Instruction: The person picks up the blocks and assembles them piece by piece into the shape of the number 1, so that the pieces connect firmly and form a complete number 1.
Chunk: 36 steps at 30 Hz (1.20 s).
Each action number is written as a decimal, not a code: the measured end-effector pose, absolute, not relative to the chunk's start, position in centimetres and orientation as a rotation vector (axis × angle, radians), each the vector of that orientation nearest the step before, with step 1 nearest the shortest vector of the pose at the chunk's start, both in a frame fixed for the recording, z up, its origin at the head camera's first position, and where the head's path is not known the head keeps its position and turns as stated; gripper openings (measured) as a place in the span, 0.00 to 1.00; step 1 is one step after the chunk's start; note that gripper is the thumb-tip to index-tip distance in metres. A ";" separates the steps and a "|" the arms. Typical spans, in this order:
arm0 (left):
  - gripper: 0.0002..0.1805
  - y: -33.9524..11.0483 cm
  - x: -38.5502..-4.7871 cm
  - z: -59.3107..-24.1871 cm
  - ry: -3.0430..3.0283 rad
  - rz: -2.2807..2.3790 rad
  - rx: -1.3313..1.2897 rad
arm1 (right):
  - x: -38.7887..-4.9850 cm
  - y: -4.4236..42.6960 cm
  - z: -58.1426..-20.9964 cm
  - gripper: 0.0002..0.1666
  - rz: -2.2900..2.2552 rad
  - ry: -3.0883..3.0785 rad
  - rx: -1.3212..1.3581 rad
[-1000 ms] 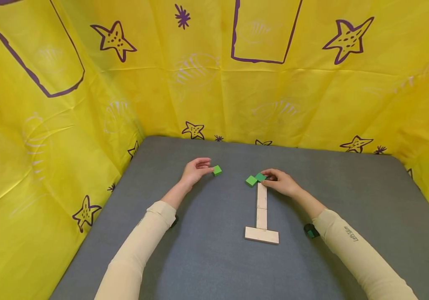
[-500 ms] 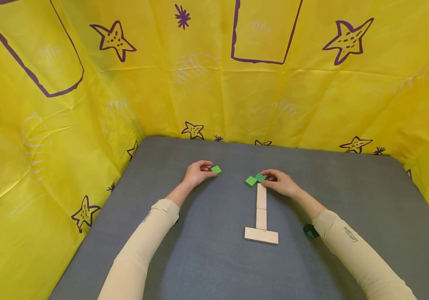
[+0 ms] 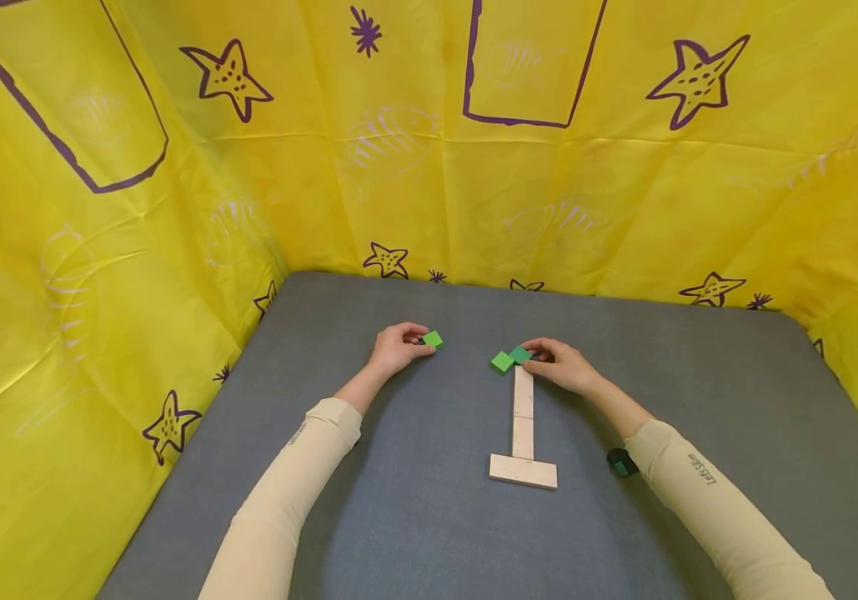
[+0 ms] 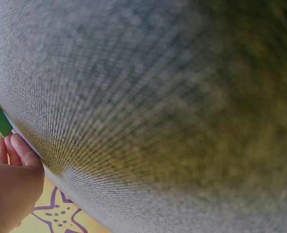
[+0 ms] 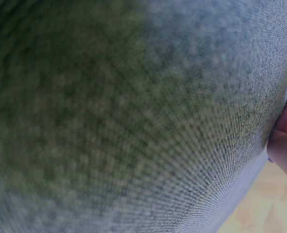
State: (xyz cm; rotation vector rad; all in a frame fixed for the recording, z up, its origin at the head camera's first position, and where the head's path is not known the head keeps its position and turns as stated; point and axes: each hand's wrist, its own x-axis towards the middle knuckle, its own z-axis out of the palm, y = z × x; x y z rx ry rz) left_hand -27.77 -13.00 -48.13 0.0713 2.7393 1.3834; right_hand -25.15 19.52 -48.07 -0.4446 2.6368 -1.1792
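Between the thumb and fingers of my left hand (image 3: 395, 348) is a light green block (image 3: 434, 339), which also shows at the left edge of the left wrist view. My right hand (image 3: 564, 367) pinches a darker green block (image 3: 521, 355) at the top end of a line of pale wooden planks. Touching that block's left side, or nearly so, lies another light green block (image 3: 502, 362). Two planks run end to end toward me, the upper plank (image 3: 523, 393) and the lower plank (image 3: 523, 437). Across their near end lies a crosswise plank (image 3: 523, 472).
A dark grey table (image 3: 413, 517) carries all the blocks. Yellow cloth (image 3: 398, 192) with purple starfish drawings hangs around its back and sides. A dark wrist device (image 3: 622, 462) sits under the right sleeve.
My left hand has shifted slightly right and toward me, its fingers now around the light green block, which moved very little. The right hand and the planks have stayed put.
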 end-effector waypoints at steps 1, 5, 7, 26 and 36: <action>0.20 -13.0 -27.8 -48.1 2.739 1.382 0.069 | -25.2 19.5 -48.1 0.25 -1.174 2.640 -0.452; 0.20 -13.0 -27.7 -48.0 2.740 1.366 0.065 | -25.1 19.5 -48.0 0.25 -1.178 2.642 -0.449; 0.20 -13.0 -27.7 -48.0 2.739 1.359 0.063 | -25.1 19.5 -48.0 0.24 -1.177 2.643 -0.450; 0.20 -11.4 -26.6 -47.4 2.659 1.594 -0.024 | -25.3 19.6 -48.4 0.24 -1.179 2.667 -0.460; 0.22 -9.9 -25.9 -47.1 2.413 1.931 -0.138 | -25.2 19.7 -48.3 0.25 -1.181 2.657 -0.458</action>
